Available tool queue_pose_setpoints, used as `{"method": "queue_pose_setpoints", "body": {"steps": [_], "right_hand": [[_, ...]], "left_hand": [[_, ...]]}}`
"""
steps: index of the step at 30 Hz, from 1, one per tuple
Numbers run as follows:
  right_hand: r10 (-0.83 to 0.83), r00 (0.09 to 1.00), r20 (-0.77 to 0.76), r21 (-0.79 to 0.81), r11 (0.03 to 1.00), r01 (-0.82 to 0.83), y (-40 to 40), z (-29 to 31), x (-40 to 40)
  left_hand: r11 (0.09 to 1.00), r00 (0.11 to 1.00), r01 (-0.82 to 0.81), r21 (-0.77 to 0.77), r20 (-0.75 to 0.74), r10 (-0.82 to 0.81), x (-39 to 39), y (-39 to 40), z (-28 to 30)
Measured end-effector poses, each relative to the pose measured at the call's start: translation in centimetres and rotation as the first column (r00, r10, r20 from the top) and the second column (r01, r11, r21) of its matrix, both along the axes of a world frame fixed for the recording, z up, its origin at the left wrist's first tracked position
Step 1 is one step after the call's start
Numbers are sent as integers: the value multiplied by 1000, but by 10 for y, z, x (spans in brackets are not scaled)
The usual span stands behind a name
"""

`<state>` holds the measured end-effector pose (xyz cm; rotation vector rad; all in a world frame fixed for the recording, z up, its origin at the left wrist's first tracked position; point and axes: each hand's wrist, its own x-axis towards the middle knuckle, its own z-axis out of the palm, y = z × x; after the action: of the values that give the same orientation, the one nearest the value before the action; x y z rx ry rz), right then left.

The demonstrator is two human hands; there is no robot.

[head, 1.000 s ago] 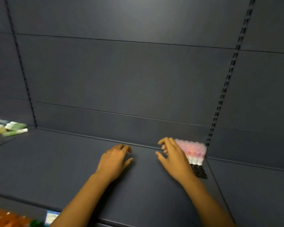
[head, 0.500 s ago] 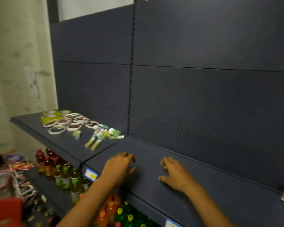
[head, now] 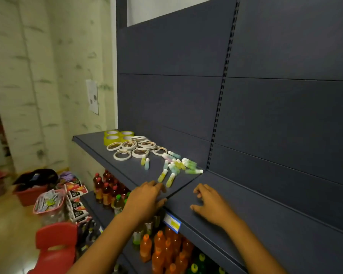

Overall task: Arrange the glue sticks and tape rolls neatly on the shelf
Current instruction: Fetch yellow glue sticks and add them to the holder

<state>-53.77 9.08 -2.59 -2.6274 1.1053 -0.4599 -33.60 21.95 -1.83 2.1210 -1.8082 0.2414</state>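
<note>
Glue sticks (head: 173, 168) lie scattered on their sides at the right end of the dark shelf (head: 99, 150), most of them heaped near its back right corner, two (head: 145, 162) apart toward the middle, and two more (head: 166, 177) close to the front edge. Flat white tape rolls (head: 136, 148) lie loosely spread behind and left of them, some overlapping, and four thick yellow tape rolls (head: 118, 137) sit together by the back left corner.

The left hand (head: 147, 198) rests palm down at the shelf's front right corner, fingers stretched out and holding nothing, its fingertips just beside the nearest glue stick; whether they touch it is hard to tell through the blur. The right hand (head: 211, 206) rests on the adjoining shelf board (head: 265, 214) to the right, fingers loosely bent, thumb out, nothing in its grasp.

A price label (head: 173, 223) sits on that board's front edge. Lower shelves carry drink bottles (head: 166, 252), orange and dark red. On the floor to the left stand a red plastic chair (head: 55, 248), a red tub (head: 31, 194), and stacked packets (head: 75, 202).
</note>
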Motion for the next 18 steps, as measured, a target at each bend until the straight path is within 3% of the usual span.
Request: {"method": "queue_pose_setpoints", "body": {"steps": [18], "right_hand": [[34, 997, 69, -32, 999, -32, -156, 6, 124]], "left_hand": [[999, 999, -15, 52, 42, 13, 119, -159, 10]]}}
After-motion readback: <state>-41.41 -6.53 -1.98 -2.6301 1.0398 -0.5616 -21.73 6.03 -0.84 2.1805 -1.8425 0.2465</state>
